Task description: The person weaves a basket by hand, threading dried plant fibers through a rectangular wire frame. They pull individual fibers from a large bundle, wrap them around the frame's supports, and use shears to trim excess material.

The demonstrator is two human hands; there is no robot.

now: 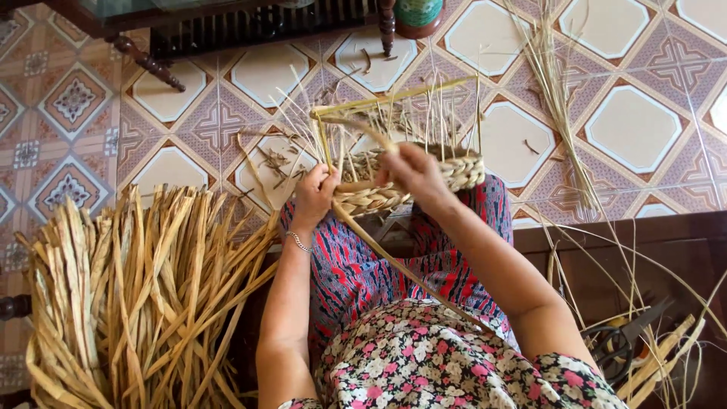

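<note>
Gripping the woven basket [409, 182], left hand [314, 195] and right hand [413, 173] fingers clenched on its rim

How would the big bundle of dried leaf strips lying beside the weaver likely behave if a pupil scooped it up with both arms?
The bundle of dried strips looks light for its bulk, being thin, dry and flat. The strips lie loose and fanned out, so it would probably sag and shed pieces. Curled, split ends suggest some brittleness.
</note>
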